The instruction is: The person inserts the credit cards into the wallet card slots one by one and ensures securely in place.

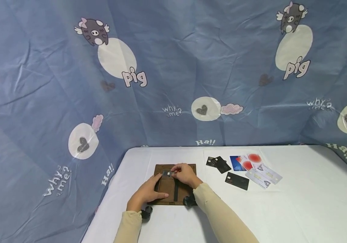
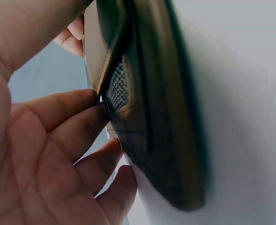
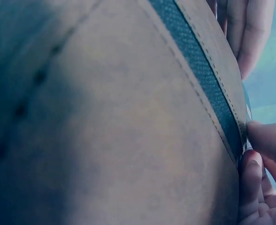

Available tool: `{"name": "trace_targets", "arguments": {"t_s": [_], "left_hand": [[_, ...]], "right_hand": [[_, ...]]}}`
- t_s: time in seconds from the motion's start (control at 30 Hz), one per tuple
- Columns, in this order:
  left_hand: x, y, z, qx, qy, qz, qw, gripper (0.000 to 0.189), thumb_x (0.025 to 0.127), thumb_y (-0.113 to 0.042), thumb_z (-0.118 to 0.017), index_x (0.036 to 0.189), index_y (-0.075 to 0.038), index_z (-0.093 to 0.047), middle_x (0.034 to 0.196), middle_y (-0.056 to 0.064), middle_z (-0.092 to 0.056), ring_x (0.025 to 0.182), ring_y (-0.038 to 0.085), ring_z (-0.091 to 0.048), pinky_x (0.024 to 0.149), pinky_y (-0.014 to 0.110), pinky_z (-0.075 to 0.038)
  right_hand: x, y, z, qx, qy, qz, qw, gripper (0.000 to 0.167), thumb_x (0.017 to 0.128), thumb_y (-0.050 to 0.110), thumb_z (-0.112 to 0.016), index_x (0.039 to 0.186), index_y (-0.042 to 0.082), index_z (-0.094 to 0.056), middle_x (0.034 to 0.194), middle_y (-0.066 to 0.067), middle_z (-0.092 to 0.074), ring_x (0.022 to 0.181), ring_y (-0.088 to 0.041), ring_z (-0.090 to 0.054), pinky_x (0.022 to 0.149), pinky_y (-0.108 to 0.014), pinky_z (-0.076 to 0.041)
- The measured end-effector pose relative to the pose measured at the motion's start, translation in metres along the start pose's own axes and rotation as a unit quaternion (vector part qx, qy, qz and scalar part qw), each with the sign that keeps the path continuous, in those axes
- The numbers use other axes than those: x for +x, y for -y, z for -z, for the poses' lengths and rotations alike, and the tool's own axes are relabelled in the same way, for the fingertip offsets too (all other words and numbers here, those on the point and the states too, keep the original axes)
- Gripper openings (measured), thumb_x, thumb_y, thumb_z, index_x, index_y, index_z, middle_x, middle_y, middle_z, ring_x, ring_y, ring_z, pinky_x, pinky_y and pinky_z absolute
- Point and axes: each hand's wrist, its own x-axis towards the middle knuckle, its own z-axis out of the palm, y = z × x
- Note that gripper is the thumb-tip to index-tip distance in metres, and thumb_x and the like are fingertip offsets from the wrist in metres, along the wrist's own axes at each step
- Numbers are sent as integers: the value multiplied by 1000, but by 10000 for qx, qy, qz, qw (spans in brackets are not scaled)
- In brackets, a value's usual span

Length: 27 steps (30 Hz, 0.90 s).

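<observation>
A brown leather wallet (image 1: 165, 189) lies spread on the white table, with a dark band down its inner panel. At the upper pocket shows a dark bank card (image 1: 165, 173) with a pale chip, its lower part hidden by the leather. My right hand (image 1: 185, 174) pinches the card's right side between thumb and fingertips; in the right wrist view these fingers (image 3: 252, 173) meet at the leather's edge. On the wallet's left side rests my left hand (image 1: 147, 190), thumb stretched across the panel. In the left wrist view its fingertips (image 2: 100, 110) touch the pocket edge.
Right of the wallet lie black cards (image 1: 221, 165), a black VIP card (image 1: 237, 181), blue and red patterned cards (image 1: 236, 163) and silver cards (image 1: 258, 178). A blue printed cloth (image 1: 173, 84) hangs behind the table (image 1: 298, 209).
</observation>
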Motion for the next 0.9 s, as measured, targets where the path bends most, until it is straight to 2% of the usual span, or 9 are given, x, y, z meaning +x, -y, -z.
{"name": "trace_targets", "arguments": {"t_s": [0.33, 0.6, 0.9], "left_hand": [[5, -4, -4, -15, 27, -122, 9999, 94, 78, -39, -84, 152, -4, -37, 153, 29, -37, 138, 49, -39, 107, 64, -37], [-5, 6, 0, 98, -67, 144, 9998, 94, 77, -37, -85, 151, -4, -38, 151, 28, -40, 136, 49, -42, 105, 64, -38], [1, 1, 0, 86, -37, 57, 9999, 96, 76, -39, -85, 151, -3, -38, 151, 29, -39, 137, 50, -40, 106, 64, -37]], "right_hand": [[-4, -6, 7, 4, -28, -10, 10000, 10, 84, 9, -76, 94, 8, -75, 82, 1, -64, 72, -10, -54, 66, -25, -45], [-2, -3, -9, -40, 224, 164, 9996, 8, 84, 12, -77, 92, 12, -76, 83, 5, -66, 73, -7, -56, 68, -24, -47], [-2, -3, -2, -257, 45, 244, 9994, 4, 84, 11, -77, 87, 13, -78, 82, 5, -68, 73, -5, -57, 70, -25, -48]]}}
